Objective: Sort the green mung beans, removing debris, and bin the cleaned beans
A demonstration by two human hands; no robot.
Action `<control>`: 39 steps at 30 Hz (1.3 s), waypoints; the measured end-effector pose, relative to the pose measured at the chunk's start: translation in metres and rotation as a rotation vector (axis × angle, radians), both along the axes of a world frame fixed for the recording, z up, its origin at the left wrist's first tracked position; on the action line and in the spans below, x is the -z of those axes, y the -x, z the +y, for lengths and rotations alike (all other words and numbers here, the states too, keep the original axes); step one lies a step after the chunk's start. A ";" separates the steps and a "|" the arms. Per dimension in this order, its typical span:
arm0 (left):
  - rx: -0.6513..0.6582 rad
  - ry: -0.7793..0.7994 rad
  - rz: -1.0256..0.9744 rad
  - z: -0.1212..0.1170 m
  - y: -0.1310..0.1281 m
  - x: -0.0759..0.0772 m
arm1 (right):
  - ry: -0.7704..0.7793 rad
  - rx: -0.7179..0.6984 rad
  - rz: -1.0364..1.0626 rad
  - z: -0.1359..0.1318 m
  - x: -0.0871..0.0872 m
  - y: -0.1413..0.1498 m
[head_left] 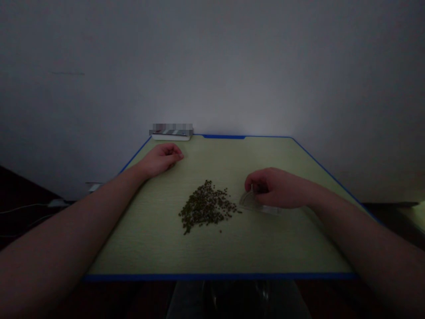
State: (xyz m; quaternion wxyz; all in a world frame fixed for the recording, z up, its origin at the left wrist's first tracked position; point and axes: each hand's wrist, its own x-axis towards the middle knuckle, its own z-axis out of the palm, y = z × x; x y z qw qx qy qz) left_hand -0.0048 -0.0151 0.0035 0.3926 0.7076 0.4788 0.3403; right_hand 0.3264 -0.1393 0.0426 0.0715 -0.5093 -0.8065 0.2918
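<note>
The right hand (279, 188) curls its fingers over a clear plastic cup (254, 201) lying on its side, gripping its rim. Just left of that grip, past the cup's mouth, spreads a pile of small green beans (206, 206). The left hand (161, 158) rests loosely closed on the table (232, 252), holding nothing, near the far left corner beside a flat white box (171, 135). Bare tabletop stretches toward the near blue edge.

Two bare forearms in view, no sleeves visible up to frame edge; left hand (162, 157) bare, no glove, no ring or watch seen; right hand (277, 188) bare too, wrist unadorned; dim light, finer detail on fingers too dark to tell
</note>
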 end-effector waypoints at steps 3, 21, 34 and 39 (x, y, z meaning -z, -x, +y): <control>0.007 -0.007 -0.002 0.000 0.000 0.000 | -0.060 0.034 0.050 0.002 0.000 0.003; -0.002 -0.008 0.013 -0.001 0.000 0.000 | 0.065 -0.055 -0.013 0.002 0.002 -0.001; 0.019 0.001 0.001 0.003 0.003 0.004 | 0.052 -0.094 -0.077 0.000 -0.003 -0.003; 0.016 -0.003 0.002 0.003 0.003 0.004 | 0.015 -0.084 -0.101 -0.004 -0.005 0.001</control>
